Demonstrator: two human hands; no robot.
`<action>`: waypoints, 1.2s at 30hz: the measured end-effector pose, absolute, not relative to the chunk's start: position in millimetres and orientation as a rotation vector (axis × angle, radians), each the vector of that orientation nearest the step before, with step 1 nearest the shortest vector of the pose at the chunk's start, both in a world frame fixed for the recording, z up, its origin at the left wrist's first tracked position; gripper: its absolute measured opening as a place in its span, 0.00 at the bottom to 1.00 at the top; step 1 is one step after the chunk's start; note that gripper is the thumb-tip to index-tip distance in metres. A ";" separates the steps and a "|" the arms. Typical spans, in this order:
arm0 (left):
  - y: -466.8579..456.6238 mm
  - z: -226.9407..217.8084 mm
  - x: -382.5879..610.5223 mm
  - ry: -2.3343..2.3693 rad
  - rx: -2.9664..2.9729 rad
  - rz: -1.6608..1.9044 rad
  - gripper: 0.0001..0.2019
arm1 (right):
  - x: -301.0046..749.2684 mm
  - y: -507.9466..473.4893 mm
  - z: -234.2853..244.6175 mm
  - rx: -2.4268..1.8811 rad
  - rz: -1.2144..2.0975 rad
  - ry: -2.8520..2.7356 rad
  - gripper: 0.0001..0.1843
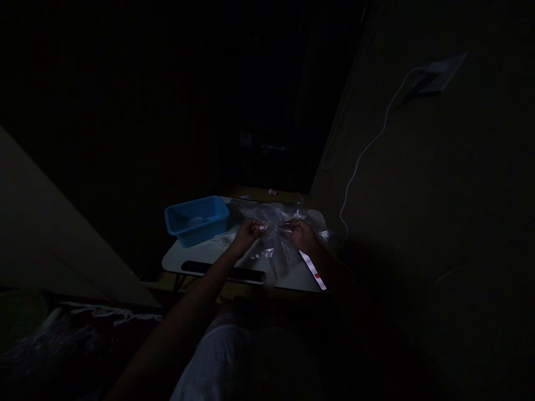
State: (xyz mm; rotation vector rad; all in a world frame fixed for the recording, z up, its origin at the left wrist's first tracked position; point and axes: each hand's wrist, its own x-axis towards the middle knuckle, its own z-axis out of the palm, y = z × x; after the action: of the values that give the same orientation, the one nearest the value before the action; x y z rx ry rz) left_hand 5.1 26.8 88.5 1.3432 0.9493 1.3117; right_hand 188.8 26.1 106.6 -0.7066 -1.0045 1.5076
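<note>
Head view shows fingers of the left hand (251, 234) and right hand (301, 234) pinched narrow on a clear plastic bag (271, 250) on the white worktop (200, 253); it seems light, soft and slippery, best held at gathered folds.

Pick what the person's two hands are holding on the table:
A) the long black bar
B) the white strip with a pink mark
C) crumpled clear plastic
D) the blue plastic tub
C. The left hand and the right hand both pinch the crumpled clear plastic between them, while the blue plastic tub sits apart from them.
</note>
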 end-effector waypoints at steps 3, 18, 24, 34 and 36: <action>29.9 97.9 1.6 0.915 1.319 1.354 0.12 | 191.7 25.5 105.8 -0.802 1.442 -0.966 0.06; 20.9 111.9 -5.5 0.891 1.373 1.107 0.16 | 173.4 17.7 110.2 -1.097 0.983 -1.659 0.15; 20.2 118.6 -4.0 0.991 1.649 1.090 0.06 | 168.7 13.6 123.8 -1.092 0.896 -1.710 0.13; 32.7 106.4 -15.3 1.176 1.703 1.094 0.06 | 176.5 12.4 137.2 -1.098 0.969 -1.669 0.10; 30.6 106.2 -14.9 1.104 1.578 1.106 0.07 | 175.4 12.0 137.8 -1.075 0.921 -1.710 0.09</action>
State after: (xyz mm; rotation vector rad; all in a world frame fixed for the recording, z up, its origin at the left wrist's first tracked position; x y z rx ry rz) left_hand -14.9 30.6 106.2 1.5780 1.1039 1.1058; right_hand 175.4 12.0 137.8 -1.0749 -1.7096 0.9208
